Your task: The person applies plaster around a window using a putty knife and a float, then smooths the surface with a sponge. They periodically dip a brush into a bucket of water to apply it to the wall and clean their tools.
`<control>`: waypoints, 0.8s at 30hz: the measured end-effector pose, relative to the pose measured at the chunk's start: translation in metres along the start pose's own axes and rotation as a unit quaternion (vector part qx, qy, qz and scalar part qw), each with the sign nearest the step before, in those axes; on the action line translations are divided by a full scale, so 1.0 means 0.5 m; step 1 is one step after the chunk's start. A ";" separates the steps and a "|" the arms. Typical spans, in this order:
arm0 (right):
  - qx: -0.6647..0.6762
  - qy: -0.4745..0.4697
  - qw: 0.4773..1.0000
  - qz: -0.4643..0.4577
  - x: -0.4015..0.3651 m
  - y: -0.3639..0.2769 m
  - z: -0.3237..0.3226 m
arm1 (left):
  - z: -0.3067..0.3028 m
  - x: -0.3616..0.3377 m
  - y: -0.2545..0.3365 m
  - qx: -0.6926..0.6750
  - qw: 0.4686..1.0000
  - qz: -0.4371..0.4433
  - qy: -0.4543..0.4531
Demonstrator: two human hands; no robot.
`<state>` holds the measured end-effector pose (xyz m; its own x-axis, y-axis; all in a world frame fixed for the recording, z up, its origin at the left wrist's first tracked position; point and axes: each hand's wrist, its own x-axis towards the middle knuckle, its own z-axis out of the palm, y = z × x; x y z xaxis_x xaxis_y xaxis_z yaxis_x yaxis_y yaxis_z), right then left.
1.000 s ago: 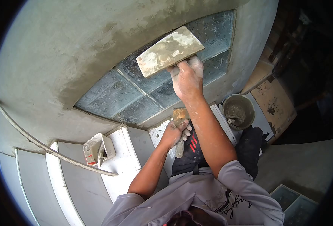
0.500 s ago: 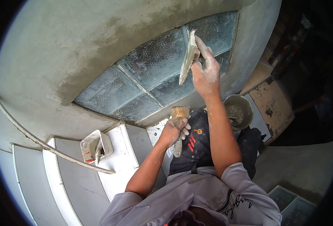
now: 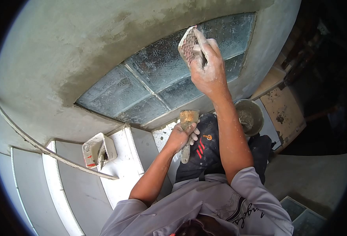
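Observation:
My right hand (image 3: 209, 70) is closed on a pale pad (image 3: 187, 44) with a waffle-patterned face, held at the upper edge of the glass block window (image 3: 156, 65). Part of the patterned face shows, and the pad overlaps the glass in this view. Around the glass runs a curved wall (image 3: 83, 47) of grey plaster, darker along the upper rim of the window. Lower down, by my thigh, my left hand (image 3: 180, 137) grips a putty knife (image 3: 189, 116). Its wide blade has rusty orange patches, and the handle end sticks out below my fingers.
A bucket (image 3: 258, 118) of grey mortar stands right of my knees, beside a mortar-spattered board (image 3: 285, 112). On the steps (image 3: 77, 169) at left sits a white cut-open container (image 3: 110, 147) with a tool inside. A long curved strip (image 3: 44, 147) crosses the steps.
My right hand has moved slightly up and left and turned the pad, so its patterned face now shows instead of its edge. My left hand stays nearly still with the putty knife.

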<state>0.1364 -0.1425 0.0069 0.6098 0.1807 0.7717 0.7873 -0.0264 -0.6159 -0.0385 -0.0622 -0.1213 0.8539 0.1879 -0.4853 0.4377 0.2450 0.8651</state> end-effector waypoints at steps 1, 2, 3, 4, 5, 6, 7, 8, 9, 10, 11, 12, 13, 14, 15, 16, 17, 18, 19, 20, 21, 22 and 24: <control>0.012 -0.007 1.000 0.006 0.001 0.001 0.001 | 0.001 0.001 0.003 0.002 1.000 0.002 -0.003; 0.024 -0.013 1.000 0.013 0.001 0.002 0.001 | 0.001 0.000 0.004 0.004 1.000 0.002 -0.004; 0.036 -0.019 0.999 0.020 0.001 0.001 0.000 | 0.001 -0.001 0.004 0.006 1.000 0.002 -0.005; 0.047 -0.041 0.998 0.017 0.000 -0.004 0.005 | 0.003 0.000 0.005 0.009 1.000 0.002 -0.006; 0.059 -0.062 0.996 0.015 -0.003 -0.016 0.014 | 0.002 0.001 0.004 0.009 1.000 -0.003 -0.006; 0.071 -0.082 0.994 0.014 -0.008 -0.025 0.018 | 0.000 0.004 0.003 0.010 1.000 -0.008 -0.006; 0.086 -0.105 0.990 0.024 -0.015 -0.030 0.018 | -0.001 0.004 0.000 0.011 1.000 -0.013 -0.006; 0.102 -0.126 0.986 0.032 -0.019 -0.033 0.018 | -0.001 0.003 -0.003 0.015 1.000 -0.011 -0.001; 0.117 -0.146 0.981 0.040 -0.024 -0.036 0.018 | -0.002 0.001 -0.005 0.020 1.000 -0.009 0.005; 0.115 -0.125 0.985 0.035 -0.029 -0.033 0.011 | -0.002 0.002 -0.004 0.023 1.000 -0.005 0.010; 0.142 -0.090 0.984 0.054 -0.032 -0.024 0.004 | -0.003 0.000 -0.002 0.013 1.000 -0.001 0.012; 0.169 -0.058 0.981 0.074 -0.039 -0.014 -0.002 | -0.006 -0.005 -0.002 0.001 1.000 0.001 0.015; 0.196 -0.026 0.976 0.092 -0.042 -0.008 -0.003 | -0.008 -0.007 -0.002 -0.012 1.000 0.005 0.019; 0.195 0.008 0.979 0.064 -0.042 -0.005 -0.002 | -0.008 -0.007 -0.002 -0.013 1.000 0.004 0.018; 0.131 0.022 0.991 0.026 -0.042 -0.005 0.001 | -0.008 -0.006 0.000 -0.014 1.000 0.003 0.018; 0.066 0.039 0.997 -0.014 -0.039 -0.004 0.004 | -0.008 -0.004 0.002 -0.013 1.000 0.003 0.016; 0.000 0.056 0.997 -0.054 -0.035 -0.003 0.009 | -0.007 -0.003 0.002 -0.005 1.000 0.003 0.013; -0.003 0.067 0.994 -0.081 -0.031 -0.002 0.017 | -0.005 -0.004 0.001 0.004 1.000 0.003 0.011; -0.027 0.074 0.993 -0.086 -0.026 -0.003 0.025 | -0.004 -0.003 0.001 0.013 1.000 0.003 0.008; -0.050 0.079 0.991 -0.091 -0.022 -0.005 0.032 | -0.005 -0.004 0.001 0.010 1.000 0.002 0.006; -0.073 0.085 0.989 -0.094 -0.020 -0.006 0.038 | -0.007 -0.006 0.001 0.007 1.000 0.001 0.004; -0.098 0.078 0.988 -0.094 -0.016 -0.005 0.043 | -0.009 -0.007 0.001 0.005 1.000 -0.001 0.001; -0.119 0.083 0.985 -0.096 -0.006 -0.007 0.053 | -0.013 -0.007 -0.001 0.003 1.000 0.004 0.006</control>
<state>0.1296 -0.1168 0.0025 0.4378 0.0427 0.8980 0.8769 -0.2407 -0.4161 -0.0433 -0.0570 -0.1209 0.8541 0.2007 -0.4798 0.4325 0.2382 0.8696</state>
